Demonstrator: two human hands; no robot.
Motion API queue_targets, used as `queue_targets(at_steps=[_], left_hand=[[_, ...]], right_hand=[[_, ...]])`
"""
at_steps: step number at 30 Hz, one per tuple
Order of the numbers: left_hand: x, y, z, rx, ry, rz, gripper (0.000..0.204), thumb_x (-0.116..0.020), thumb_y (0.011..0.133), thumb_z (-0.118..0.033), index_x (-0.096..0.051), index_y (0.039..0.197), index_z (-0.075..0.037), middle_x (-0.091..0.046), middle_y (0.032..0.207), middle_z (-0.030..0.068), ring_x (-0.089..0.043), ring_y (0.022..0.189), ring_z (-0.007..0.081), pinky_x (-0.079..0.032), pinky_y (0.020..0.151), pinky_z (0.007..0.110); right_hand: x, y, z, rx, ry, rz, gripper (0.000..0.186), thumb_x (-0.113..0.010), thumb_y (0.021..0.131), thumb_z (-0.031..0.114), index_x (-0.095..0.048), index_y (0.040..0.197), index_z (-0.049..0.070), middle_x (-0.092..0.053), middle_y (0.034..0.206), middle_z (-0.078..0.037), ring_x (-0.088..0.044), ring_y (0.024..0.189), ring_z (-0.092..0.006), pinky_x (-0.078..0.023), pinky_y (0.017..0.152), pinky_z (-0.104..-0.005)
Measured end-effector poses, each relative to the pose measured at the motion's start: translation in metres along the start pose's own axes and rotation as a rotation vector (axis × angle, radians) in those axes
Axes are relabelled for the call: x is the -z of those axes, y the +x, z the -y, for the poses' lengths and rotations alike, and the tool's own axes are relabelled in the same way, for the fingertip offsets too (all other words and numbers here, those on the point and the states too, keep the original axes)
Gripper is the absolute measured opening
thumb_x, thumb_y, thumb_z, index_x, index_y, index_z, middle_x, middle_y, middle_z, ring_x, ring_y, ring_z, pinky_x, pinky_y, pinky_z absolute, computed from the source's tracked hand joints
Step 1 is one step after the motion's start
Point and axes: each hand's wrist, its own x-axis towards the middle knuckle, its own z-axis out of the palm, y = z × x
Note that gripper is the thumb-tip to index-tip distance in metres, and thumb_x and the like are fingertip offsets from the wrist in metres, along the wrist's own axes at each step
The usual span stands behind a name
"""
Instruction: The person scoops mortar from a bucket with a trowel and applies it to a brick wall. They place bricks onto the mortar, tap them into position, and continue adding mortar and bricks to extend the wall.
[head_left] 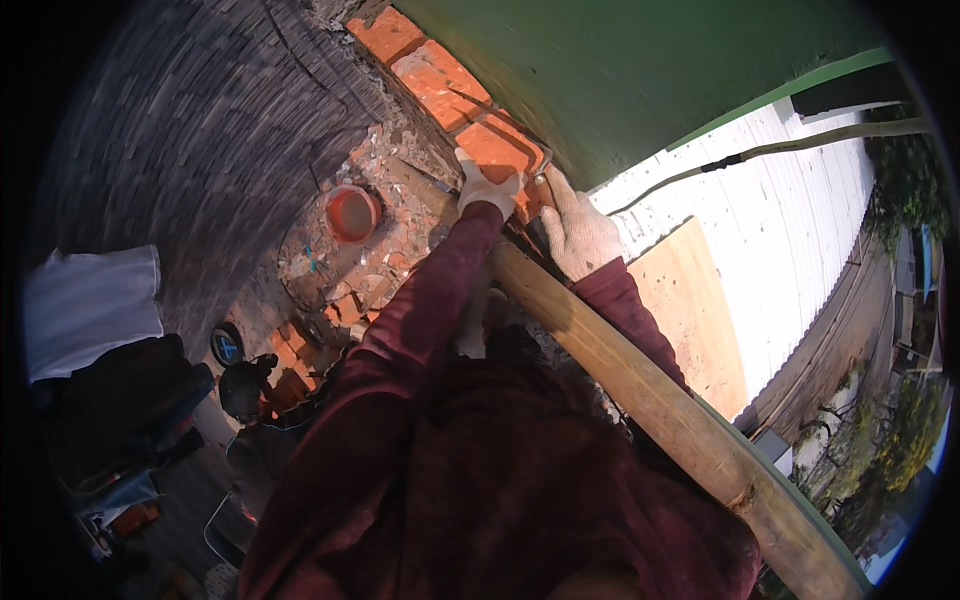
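My gloved left hand (485, 188) grips the lower left part of a red brick (498, 145) at the end of a short row of bricks (440, 82) along a ledge beside a green wall (610, 60). My gloved right hand (578, 228) holds that brick's right side, fingers curled at its edge. A thin bent dark piece, too small to identify, lies by the brick near my right fingers. A long wooden pole (630, 375) runs diagonally just below my hands.
An orange bucket (352, 228) stands among rubble (310, 260) at left, with loose bricks (295, 355) lower down. Dark clothing and a white cloth (95, 300) lie at far left. At right are white roofing (790, 230), a board (690, 310), a branch-like pole (770, 150) and trees.
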Motion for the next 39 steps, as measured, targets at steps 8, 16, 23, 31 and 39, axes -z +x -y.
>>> queue_targets(at_steps=[8, 16, 23, 31, 39], left_hand=[[-0.009, 0.024, 0.019, -0.053, -0.086, 0.015, 0.125, -0.08, 0.081, -0.043, 0.005, 0.163, -0.004, -0.053, 0.146, 0.0287, -0.057, 0.132, 0.0376, -0.047, 0.108, 0.041], [-0.019, 0.024, 0.027, -0.112, -0.042, -0.046, 0.132, -0.082, 0.082, -0.046, 0.014, 0.164, -0.009, -0.055, 0.146, 0.0291, -0.058, 0.132, 0.0379, -0.047, 0.109, 0.043], [-0.019, 0.051, 0.034, -0.107, -0.031, 0.021, 0.123, -0.078, 0.091, -0.036, 0.018, 0.164, -0.014, -0.066, 0.127, 0.0239, -0.069, 0.098, 0.0324, -0.055, 0.082, 0.043], [0.014, 0.029, 0.063, -0.103, -0.803, 0.362, 0.107, -0.078, 0.092, -0.011, -0.004, 0.168, -0.016, -0.066, 0.099, 0.0134, -0.063, 0.072, 0.0176, -0.055, 0.062, 0.035], [0.008, 0.024, 0.054, -0.154, -0.583, 0.214, 0.107, -0.082, 0.087, -0.011, -0.011, 0.168, -0.013, -0.066, 0.109, 0.0148, -0.065, 0.082, 0.0189, -0.058, 0.072, 0.034]], right_hand=[[-0.039, 0.032, -0.007, -0.023, -0.03, 0.052, 0.052, -0.047, 0.105, 0.033, -0.039, 0.155, 0.023, -0.068, 0.103, -0.026, -0.068, 0.091, -0.0468, -0.054, 0.079, -0.0568], [-0.044, 0.046, -0.014, 0.014, 0.01, 0.064, 0.049, -0.047, 0.103, 0.031, -0.048, 0.15, 0.016, -0.07, 0.094, -0.029, -0.069, 0.09, -0.0469, -0.053, 0.081, -0.0582], [-0.032, 0.061, -0.004, -0.006, 0.123, 0.01, 0.051, -0.052, 0.1, 0.033, -0.053, 0.147, 0.012, -0.069, 0.114, -0.03, -0.066, 0.108, -0.0473, -0.052, 0.094, -0.0522], [0.003, 0.028, 0.011, 0.09, 0.237, -0.195, 0.053, -0.046, 0.105, 0.038, -0.051, 0.148, 0.009, -0.069, 0.115, -0.029, -0.066, 0.108, -0.0479, -0.052, 0.095, -0.0491], [-0.036, 0.036, 0.0, -0.013, 0.077, 0.032, 0.052, -0.05, 0.102, 0.031, -0.053, 0.149, 0.009, -0.066, 0.126, -0.029, -0.064, 0.116, -0.046, -0.052, 0.098, -0.0469]])
